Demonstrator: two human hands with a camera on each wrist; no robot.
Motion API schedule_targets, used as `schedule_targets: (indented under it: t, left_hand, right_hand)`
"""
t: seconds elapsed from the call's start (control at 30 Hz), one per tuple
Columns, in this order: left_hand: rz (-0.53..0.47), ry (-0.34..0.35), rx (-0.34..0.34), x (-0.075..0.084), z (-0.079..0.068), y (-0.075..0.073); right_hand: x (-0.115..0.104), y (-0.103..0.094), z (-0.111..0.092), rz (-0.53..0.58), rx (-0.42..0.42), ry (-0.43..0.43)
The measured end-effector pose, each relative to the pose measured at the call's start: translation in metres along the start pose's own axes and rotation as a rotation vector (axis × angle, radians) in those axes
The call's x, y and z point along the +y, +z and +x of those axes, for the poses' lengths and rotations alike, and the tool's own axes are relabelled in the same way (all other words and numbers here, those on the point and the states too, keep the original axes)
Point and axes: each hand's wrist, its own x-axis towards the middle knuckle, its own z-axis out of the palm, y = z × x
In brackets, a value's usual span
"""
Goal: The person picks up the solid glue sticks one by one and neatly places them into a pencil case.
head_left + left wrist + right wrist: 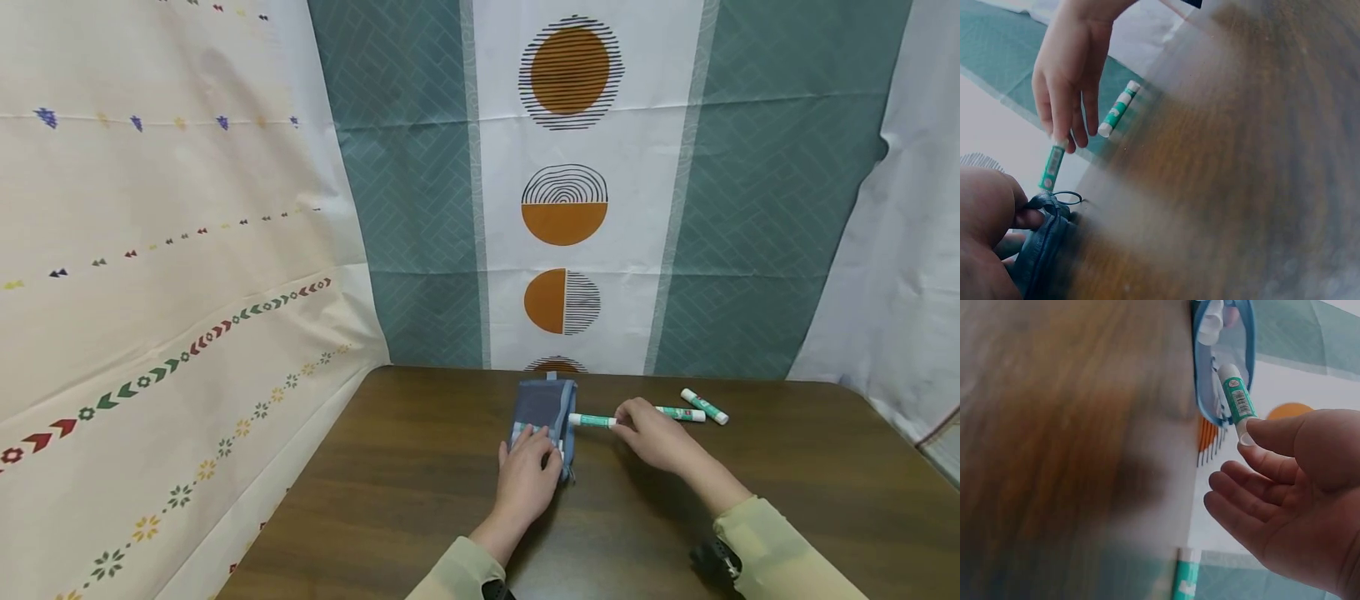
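A blue zippered pencil case [536, 400] lies on the table, its opening facing right. My left hand [529, 475] grips its near part, fingers at the edge of the opening in the left wrist view. Between thumb and index finger my right hand [660, 437] pinches the end of a green glue stick [1238, 400] with white ends. The stick's other end points into the mouth of the case. Inside the case shows a white cylindrical end [1210, 328]; the rest of it is hidden.
To the right, a glue stick [688, 414] lies partly behind my right hand. Another glue stick [705, 406] lies slanted beside it. The brown wooden table [420, 467] ends at patterned cloth [420, 250] hanging behind it.
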Motion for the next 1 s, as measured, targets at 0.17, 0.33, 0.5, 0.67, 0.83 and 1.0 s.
schedule_targets:
  t: [0.17, 0.33, 0.5, 0.67, 0.83, 1.0]
  left_hand:
    - [0.002, -0.005, -0.010, -0.001, 0.000, 0.001]
    - [-0.002, 0.000, -0.004, 0.000, 0.001, 0.001]
    - [-0.002, -0.016, -0.015, 0.002, 0.001, 0.001]
    - [-0.005, -0.023, -0.022, 0.001, 0.002, 0.001]
    - [0.002, -0.024, -0.026, 0.000, 0.002, 0.000]
    - [0.012, -0.021, -0.023, 0.000, 0.002, 0.000]
  right_hand:
    - [-0.005, 0.007, 0.007, -0.014, -0.009, -0.005]
    - [-0.006, 0.015, 0.016, -0.012, -0.020, 0.002]
    - [-0.008, 0.022, 0.024, 0.003, -0.030, -0.001]
    - [-0.012, 0.027, 0.031, 0.023, -0.043, -0.010]
    - [0.001, 0.039, 0.046, 0.059, -0.038, -0.039]
    - [0.036, 0.068, 0.071, 0.054, -0.007, -0.082]
